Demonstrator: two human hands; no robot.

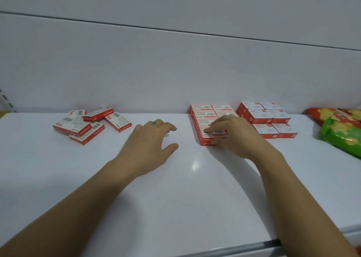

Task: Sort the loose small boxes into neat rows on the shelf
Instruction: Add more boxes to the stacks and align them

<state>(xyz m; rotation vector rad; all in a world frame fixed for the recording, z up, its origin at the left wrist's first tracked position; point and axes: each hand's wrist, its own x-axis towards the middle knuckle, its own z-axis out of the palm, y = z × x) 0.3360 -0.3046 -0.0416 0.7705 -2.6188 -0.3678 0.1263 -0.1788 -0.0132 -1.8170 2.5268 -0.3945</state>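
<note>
Left hand (154, 137) spread over shelf (175, 194); right hand (232, 137) touches front box (206, 140).

The right hand (232, 137) covered part of the nearest sorted boxes (205, 139), the right edge cut off the snack bags (340, 127), and print on the white-topped boxes (263, 112) was unreadable.

Head-worn view, facing forward-down, close over white shelf (175, 188)
</note>
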